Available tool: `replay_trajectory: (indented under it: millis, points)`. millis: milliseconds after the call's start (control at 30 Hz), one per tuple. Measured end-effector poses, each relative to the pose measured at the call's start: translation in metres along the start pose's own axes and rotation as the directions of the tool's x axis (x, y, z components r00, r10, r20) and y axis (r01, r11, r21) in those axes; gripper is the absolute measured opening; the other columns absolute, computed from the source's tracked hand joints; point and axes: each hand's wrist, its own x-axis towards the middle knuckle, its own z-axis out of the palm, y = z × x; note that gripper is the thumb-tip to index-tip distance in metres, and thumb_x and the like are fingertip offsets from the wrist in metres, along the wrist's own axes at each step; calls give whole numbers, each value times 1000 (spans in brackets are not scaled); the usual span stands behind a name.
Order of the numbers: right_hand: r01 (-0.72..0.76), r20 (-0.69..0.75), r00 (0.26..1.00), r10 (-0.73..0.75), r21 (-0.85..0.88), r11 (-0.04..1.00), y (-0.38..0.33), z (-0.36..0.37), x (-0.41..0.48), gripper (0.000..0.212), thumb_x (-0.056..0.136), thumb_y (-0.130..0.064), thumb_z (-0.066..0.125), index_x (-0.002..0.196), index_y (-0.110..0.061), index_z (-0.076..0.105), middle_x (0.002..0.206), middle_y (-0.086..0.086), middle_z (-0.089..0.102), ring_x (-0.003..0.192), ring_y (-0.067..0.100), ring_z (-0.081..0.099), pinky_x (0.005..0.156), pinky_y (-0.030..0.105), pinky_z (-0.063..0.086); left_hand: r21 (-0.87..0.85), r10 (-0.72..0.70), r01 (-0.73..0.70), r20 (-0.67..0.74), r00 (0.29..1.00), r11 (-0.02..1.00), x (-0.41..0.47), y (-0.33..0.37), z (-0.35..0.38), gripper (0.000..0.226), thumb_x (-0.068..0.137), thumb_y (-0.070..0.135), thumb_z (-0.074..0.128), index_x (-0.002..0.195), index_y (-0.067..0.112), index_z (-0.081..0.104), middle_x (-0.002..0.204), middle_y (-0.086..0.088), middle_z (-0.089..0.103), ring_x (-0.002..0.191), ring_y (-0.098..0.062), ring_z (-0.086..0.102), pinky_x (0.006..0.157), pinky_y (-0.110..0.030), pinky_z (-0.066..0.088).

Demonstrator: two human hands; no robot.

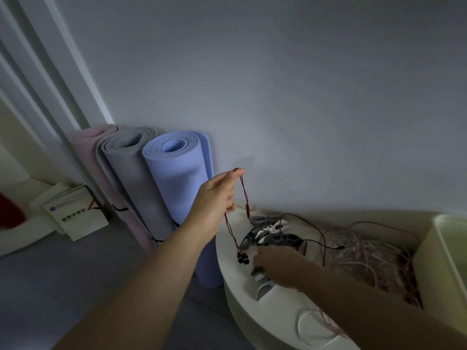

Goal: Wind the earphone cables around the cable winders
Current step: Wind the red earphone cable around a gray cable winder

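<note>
Nearest, right hand (275, 263) lay over a winder (264, 289) on the worktop (252, 311); grip could not be told. At 10 o'clock of it, left hand (217, 195) pinched the red earphone cable (245, 195), earbuds (242, 258) dangling. Light, limp, tangle-prone: judged best held near the buds. More winders (273, 233) beyond, at 12.

dark red earphone cable (244, 193); grey, white winders (273, 234); blue mat (177, 178).
</note>
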Motion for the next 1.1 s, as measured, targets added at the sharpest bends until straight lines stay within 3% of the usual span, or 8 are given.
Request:
replay_trajectory:
  millis: [267,400,533,633,733,867,1000,1100]
  points:
    - [9,-24,1000,-10,-24,1000,3,0,2,26,95,-13,47,119,-10,55,121,10,55,111,29,54,88,41,47,9,-6,6,24,1000,1000,-2,-1,-3,25,102,29,43,101,33,67,55,11,27,48,-5,25,61,-20,37]
    - [-38,-177,980,95,298,954,11,-12,-7,27,93,-18,50,119,-17,55,118,3,58,98,16,56,79,25,44,20,-6,5,20,1000,1000,-1,-1,-2,25,102,28,43,100,34,67,56,11,29,48,-5,27,62,-20,38]
    - [28,-414,855,313,639,769,20,-47,-24,19,90,-28,60,106,-19,63,93,-8,60,70,2,52,63,12,38,-29,-35,34,-33,999,999,0,6,3,24,101,25,47,97,33,70,79,4,44,57,-7,38,69,-22,47]
    - [137,-412,784,465,845,517,22,-85,-41,9,89,-22,63,97,-18,60,85,-6,64,70,5,62,61,16,49,-62,-64,61,-32,997,996,-2,18,11,22,100,24,49,97,29,70,91,2,52,75,-12,46,82,-29,52]
    - [265,-386,727,568,921,287,25,-121,-55,7,87,-12,62,92,-14,59,84,0,64,74,13,61,67,24,48,-60,-55,54,-11,998,997,-8,32,18,21,100,22,49,97,25,70,92,2,54,79,-13,50,86,-32,52]
    - [470,-390,735,554,883,-2,22,-155,-77,6,90,-2,55,95,-4,59,78,7,63,70,16,60,68,26,51,-12,-23,23,19,1000,1000,-19,52,22,23,101,24,47,100,25,71,97,3,60,81,-13,52,81,-28,52]
    - [529,-435,742,509,847,-47,10,-178,-93,9,91,-3,55,96,-6,62,78,7,66,69,18,62,69,28,53,-25,-46,47,48,998,999,-29,69,25,33,101,24,45,88,26,75,98,5,67,91,-18,55,87,-32,47]
    - [485,-446,730,518,872,67,3,-190,-102,12,89,-11,62,99,-4,63,87,10,67,72,18,64,72,28,54,-104,-53,64,103,993,992,-39,81,26,39,100,33,46,75,25,76,89,3,62,79,-11,46,62,-24,35]
